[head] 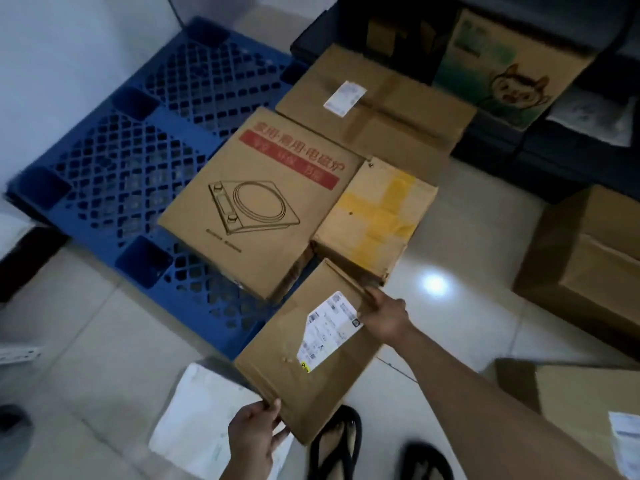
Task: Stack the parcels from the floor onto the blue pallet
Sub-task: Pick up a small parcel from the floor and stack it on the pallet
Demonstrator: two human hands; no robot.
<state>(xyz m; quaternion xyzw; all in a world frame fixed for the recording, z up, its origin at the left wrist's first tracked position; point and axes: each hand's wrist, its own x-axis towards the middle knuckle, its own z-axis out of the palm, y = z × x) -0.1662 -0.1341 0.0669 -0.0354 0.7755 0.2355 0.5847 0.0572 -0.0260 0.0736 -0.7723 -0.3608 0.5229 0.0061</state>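
Observation:
A flat brown parcel with a white shipping label (304, 355) is held tilted above the floor at the near corner of the blue pallet (117, 161). My left hand (254, 433) grips its near corner. My right hand (384, 318) grips its far right edge. On the pallet's right part lie a cooker-print box (256, 206), a yellow-taped box (374, 216) and a long brown box with a small label (377, 109).
A white soft parcel (194, 424) lies on the tiled floor by my left hand. More cardboard boxes stand at right (588, 265) and lower right (585, 407). A cartoon-print box (509, 67) leans on dark crates at the back. My sandalled feet (336, 441) are below the parcel.

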